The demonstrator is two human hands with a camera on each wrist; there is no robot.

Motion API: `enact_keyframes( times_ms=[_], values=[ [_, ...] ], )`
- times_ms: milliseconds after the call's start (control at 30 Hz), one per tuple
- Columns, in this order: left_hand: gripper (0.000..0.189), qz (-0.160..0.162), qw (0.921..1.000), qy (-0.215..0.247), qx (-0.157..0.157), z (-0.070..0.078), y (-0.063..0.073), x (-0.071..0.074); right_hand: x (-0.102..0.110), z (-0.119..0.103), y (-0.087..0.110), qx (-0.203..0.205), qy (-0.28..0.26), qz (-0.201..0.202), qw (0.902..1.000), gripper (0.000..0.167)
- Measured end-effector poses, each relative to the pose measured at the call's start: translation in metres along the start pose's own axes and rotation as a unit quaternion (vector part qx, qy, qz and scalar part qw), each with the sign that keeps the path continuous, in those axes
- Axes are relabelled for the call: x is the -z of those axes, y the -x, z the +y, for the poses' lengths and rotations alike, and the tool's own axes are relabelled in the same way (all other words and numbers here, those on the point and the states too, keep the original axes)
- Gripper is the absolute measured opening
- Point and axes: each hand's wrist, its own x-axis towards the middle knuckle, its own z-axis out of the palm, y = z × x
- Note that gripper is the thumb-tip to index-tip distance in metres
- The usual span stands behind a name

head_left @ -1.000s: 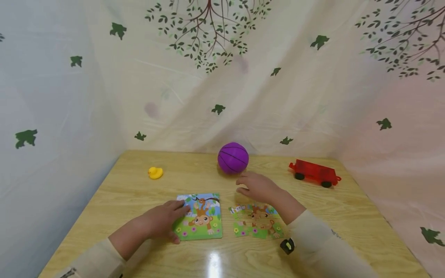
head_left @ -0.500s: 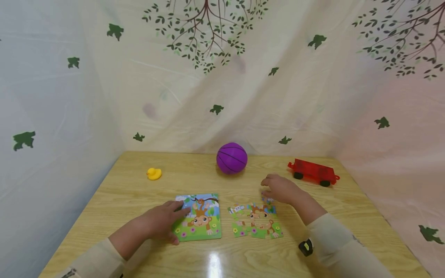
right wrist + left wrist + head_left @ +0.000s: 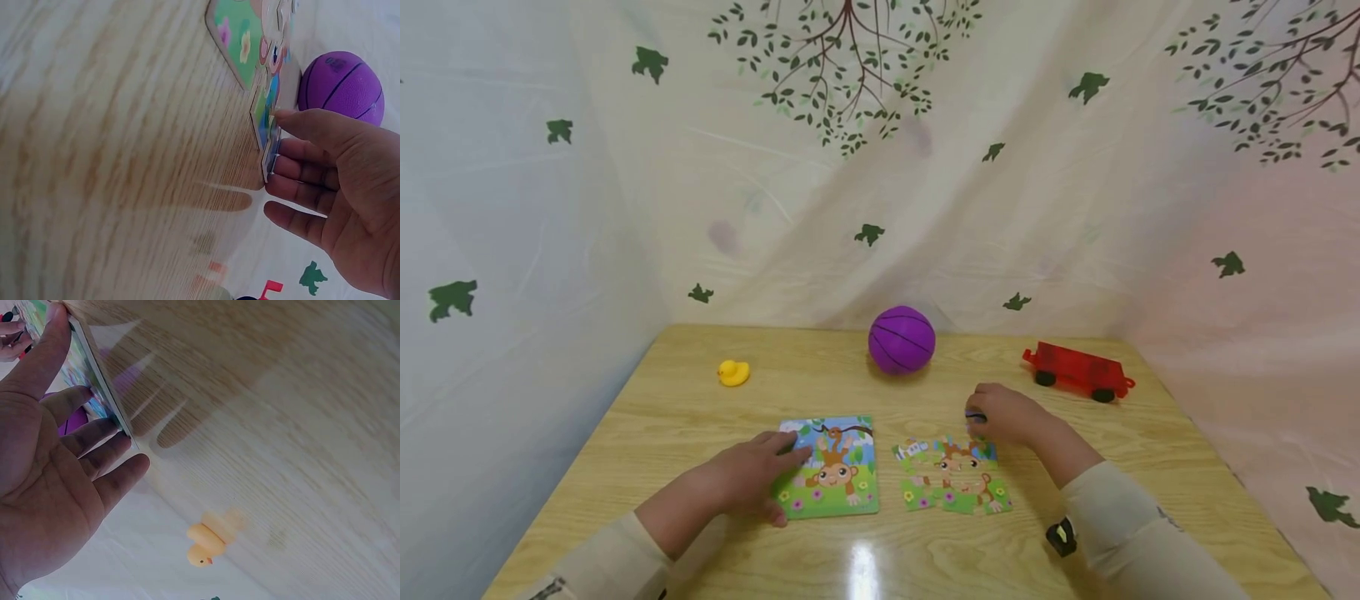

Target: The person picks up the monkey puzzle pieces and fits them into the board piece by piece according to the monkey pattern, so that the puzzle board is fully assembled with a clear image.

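Lying on worktop (image 3: 808, 367): picture board (image 3: 835, 471), puzzle (image 3: 957, 463) beside it.
Board: left hand (image 3: 751, 477) spread at its left edge.
Puzzle: lower part laid, gaps visible; top seemingly undone.
Piece (image 3: 975, 416): in right hand's (image 3: 1011, 417) pinch, puzzle's upper right.

The left forearm (image 3: 613, 558) slanted in from the lower left, its left hand (image 3: 752, 472) loosely extended, fingers spread and thumb apart. From the lower right came the right forearm (image 3: 1120, 517); the right hand (image 3: 1006, 413) pinched between thumb and bent fingers, the little finger (image 3: 292, 220) standing free.
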Motion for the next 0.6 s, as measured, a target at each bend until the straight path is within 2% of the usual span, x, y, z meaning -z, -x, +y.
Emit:
enact_keyframes(
  times_ms=[367,600],
  values=[
    [0.097,0.001,1.0,0.004,-0.001,0.0,-0.001,0.0,0.0,-0.001,-0.003,0.007,0.042,0.023,0.9988,0.014],
    [0.098,0.0,1.0,0.002,0.002,-0.001,-0.001,-0.002,0.011,-0.019,-0.009,0.044,0.038,0.064,0.9962,0.012]
  ],
)
